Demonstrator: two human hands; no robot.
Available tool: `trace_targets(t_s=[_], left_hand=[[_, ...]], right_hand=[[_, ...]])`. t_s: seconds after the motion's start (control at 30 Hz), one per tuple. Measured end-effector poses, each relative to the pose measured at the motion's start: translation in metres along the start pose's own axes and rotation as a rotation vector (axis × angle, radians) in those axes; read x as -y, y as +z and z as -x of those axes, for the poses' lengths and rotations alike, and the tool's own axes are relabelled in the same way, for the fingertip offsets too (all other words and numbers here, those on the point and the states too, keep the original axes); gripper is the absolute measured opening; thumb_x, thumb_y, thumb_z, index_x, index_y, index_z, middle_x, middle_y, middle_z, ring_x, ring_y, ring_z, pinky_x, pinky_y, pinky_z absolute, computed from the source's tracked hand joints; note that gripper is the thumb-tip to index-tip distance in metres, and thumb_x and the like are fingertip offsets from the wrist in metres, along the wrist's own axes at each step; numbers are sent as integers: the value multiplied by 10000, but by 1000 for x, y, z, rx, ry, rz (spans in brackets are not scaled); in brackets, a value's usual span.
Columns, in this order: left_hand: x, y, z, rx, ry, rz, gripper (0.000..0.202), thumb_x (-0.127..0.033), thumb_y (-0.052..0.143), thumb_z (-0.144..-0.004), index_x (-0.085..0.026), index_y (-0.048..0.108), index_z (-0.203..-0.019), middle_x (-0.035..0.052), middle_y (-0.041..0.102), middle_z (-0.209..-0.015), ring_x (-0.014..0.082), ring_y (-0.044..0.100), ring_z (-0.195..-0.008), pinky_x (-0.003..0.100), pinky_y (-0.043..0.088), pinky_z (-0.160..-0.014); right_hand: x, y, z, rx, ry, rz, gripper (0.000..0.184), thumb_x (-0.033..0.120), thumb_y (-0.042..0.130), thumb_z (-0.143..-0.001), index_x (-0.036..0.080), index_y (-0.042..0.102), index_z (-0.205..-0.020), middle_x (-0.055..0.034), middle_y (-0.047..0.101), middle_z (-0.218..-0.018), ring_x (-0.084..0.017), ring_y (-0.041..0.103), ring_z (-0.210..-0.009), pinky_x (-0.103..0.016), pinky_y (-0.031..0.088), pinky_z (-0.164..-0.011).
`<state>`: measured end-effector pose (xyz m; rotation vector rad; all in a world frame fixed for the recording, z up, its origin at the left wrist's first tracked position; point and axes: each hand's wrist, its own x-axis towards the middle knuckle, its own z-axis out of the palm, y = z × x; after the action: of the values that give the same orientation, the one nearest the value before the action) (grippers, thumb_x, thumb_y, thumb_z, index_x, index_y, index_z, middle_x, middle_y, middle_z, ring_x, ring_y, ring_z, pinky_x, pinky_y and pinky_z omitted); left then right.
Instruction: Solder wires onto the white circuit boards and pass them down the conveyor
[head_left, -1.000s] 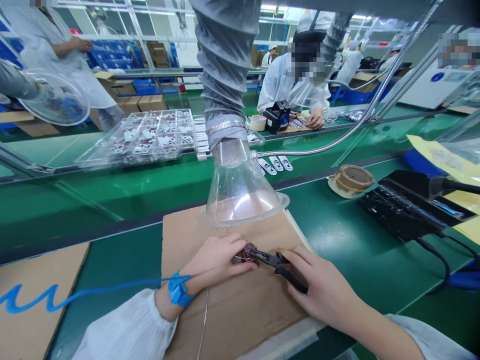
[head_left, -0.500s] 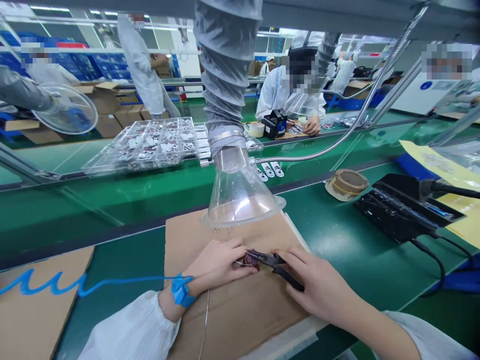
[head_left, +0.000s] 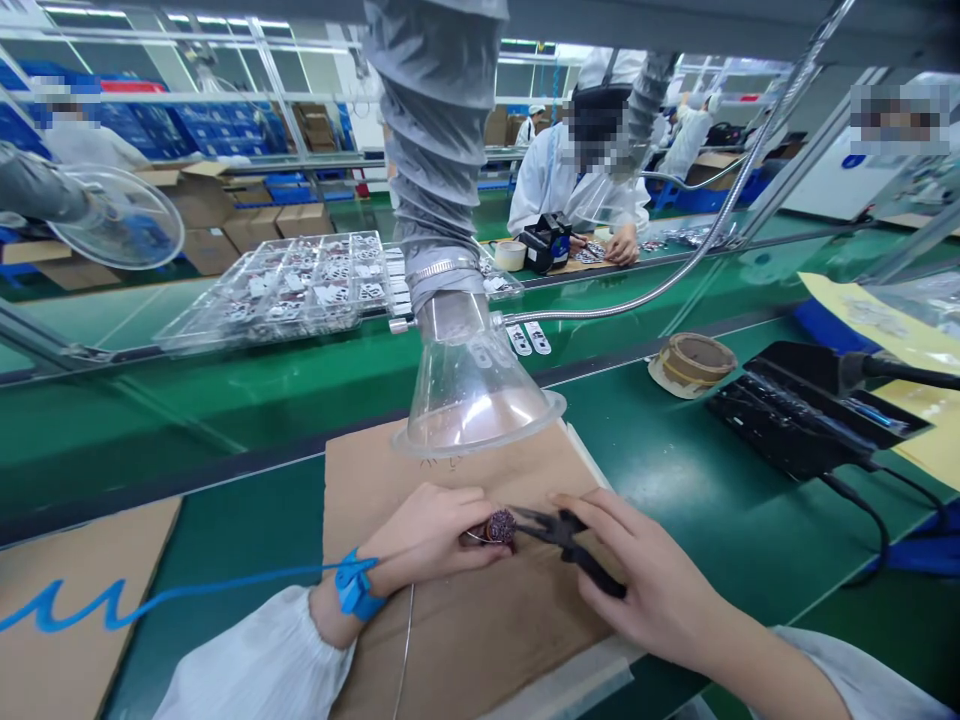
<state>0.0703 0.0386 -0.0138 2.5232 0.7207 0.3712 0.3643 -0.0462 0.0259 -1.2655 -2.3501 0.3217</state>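
Observation:
My left hand point(head_left: 439, 535) rests over the cardboard sheet point(head_left: 487, 640) with its fingers closed round a small bundle with a dark, reddish-purple speckled end point(head_left: 501, 526); what exactly it is I cannot make out. A thin silvery wire point(head_left: 406, 645) trails from below this hand toward me. My right hand point(head_left: 637, 570) grips black-handled pliers point(head_left: 562, 530). Their jaws stand apart, with the tips close beside the bundle's end. A blue wrist strap point(head_left: 355, 584) with a coiled cord sits on my left wrist.
Just above my hands hangs a clear fume hood point(head_left: 480, 405) on a grey hose. At the right are a tape roll point(head_left: 691, 362) and a black device point(head_left: 795, 410) with cables. Clear trays of parts point(head_left: 300, 285) stand across the line, where a co-worker point(head_left: 577, 190) sits.
The pliers' jaws have opened and drawn back slightly right from the bundle, exposing more of its end. My left hand keeps its hold. The view has shifted a little.

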Motion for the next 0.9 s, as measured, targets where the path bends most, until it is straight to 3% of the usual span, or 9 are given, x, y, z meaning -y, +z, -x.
trace_targets(t_s=[0.1,0.23,0.37,0.63,0.73,0.9], left_hand=[[-1,-2,-1,6,-45,21,308,-552,671,-1068,-251,731,-1044,-16,727,-928,156,717,-813,269,404,-644],[-3,-5,-3,20,-43,55,284,-545,679,-1066,-279,763,-1118,-17,755,-972,163,740,-860,265,429,-671],[-6,-8,-6,26,-63,56,270,-517,706,-1053,-264,777,-1114,-6,774,-977,178,751,-864,270,434,-668],[-3,-5,-3,43,-67,36,336,-597,658,-1063,-327,797,-1205,-7,763,-983,188,756,-874,267,467,-698],[-3,-6,-3,34,-61,86,326,-576,663,-1069,-337,774,-1261,-7,790,-1090,191,767,-960,260,500,-759],[-2,-5,-5,22,-69,45,363,-615,660,-1055,-271,764,-1108,-6,763,-965,177,729,-832,265,432,-676]], right_hand=[[-1,2,-3,104,-29,38,619,87,589,-851,234,568,-1451,-119,728,-1187,-303,749,-1029,-432,669,-814],[-6,2,-6,45,-7,26,685,82,594,-868,235,515,-1530,-135,706,-1289,-306,727,-1116,-459,660,-902],[-6,-2,-9,132,-46,52,702,65,598,-856,233,519,-1533,-125,712,-1225,-310,721,-1057,-457,655,-845],[-7,-3,-10,122,-51,107,686,61,585,-883,224,501,-1545,-133,695,-1201,-314,706,-1034,-466,648,-831],[-8,-5,-11,54,-26,69,713,64,587,-895,238,470,-1576,-139,681,-1274,-314,700,-1110,-470,644,-893],[-13,-11,-11,173,-16,44,690,61,604,-854,257,549,-1514,-114,696,-1238,-304,710,-1068,-448,639,-861]])
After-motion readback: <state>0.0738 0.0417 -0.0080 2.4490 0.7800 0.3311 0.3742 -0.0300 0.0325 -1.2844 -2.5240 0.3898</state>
